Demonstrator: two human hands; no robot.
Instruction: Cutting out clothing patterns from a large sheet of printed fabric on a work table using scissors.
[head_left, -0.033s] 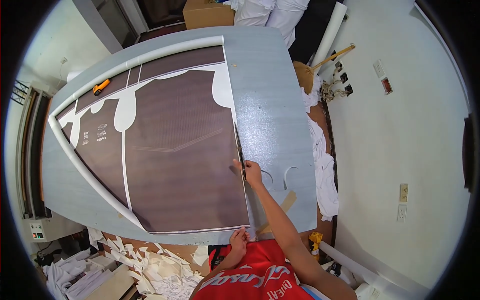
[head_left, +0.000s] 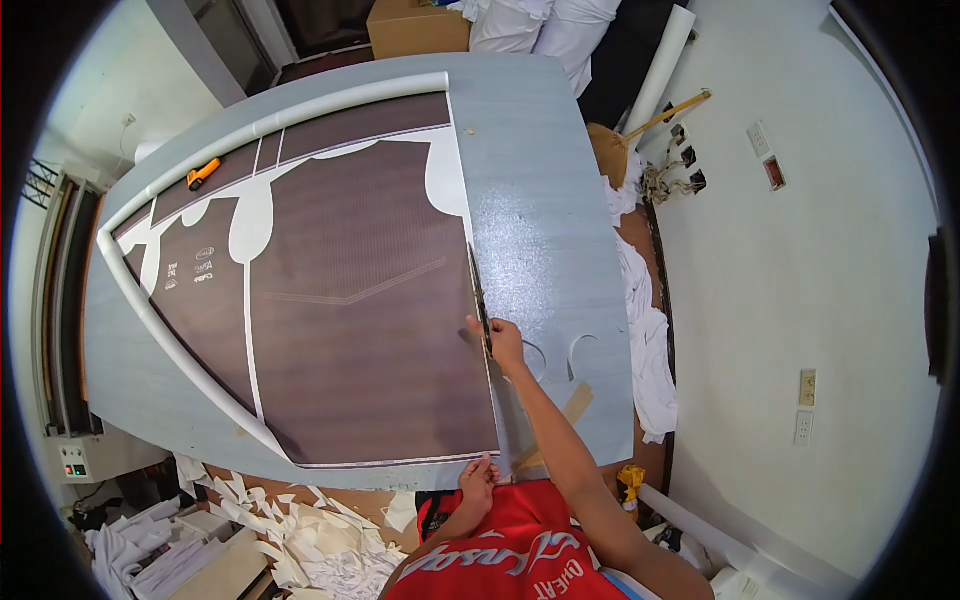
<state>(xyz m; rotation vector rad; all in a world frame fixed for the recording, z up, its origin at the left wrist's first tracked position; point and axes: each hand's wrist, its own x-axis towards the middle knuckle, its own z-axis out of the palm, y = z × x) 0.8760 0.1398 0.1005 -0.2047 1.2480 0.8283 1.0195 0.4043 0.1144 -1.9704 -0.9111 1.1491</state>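
Note:
A large brown printed sheet with white borders and garment-shaped outlines lies flat on the table, its far and left margins curled into a white roll. Closed around the handles of a pair of scissors, my right hand rests at the sheet's right edge. The blades point away from me along that edge. My left hand is at the near right corner, its fingertips pinched together on the sheet's border; the exact grip is partly hidden.
An orange-handled cutter lies on the sheet's far left part. Two thin curved offcuts and a tan strip are on the grey-blue table. White scraps cover the floor at the near left. White cloth lies beyond the table's right edge.

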